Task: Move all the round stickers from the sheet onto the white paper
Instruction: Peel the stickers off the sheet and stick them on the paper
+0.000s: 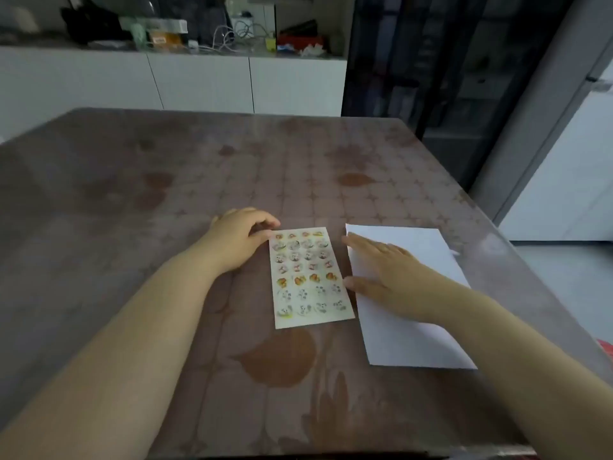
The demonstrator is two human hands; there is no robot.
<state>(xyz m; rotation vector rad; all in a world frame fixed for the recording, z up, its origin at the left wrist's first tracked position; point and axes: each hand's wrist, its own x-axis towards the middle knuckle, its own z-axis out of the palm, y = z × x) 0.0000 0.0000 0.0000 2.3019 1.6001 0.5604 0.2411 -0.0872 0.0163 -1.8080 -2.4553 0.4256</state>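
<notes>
Domestic kitchen-dining area: a table point(232, 167) under a patterned cover, white base cabinets point(199, 84) with a cluttered countertop point(172, 44), and a tall white appliance point(570, 180) at right.

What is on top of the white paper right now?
Only the right hand, flat on the white paper near its left edge. No stickers show on bare paper; the patch under the hand is covered.

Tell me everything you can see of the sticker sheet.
The sticker sheet is a cream rectangle lying flat on the table, its long side running away from the person, slightly skewed. Round printed stickers sit four across in seven rows, none visibly missing; their pictures are blurred. The left hand touches its far left corner with curled fingers. The white paper lies just right of it, under the right hand.
</notes>
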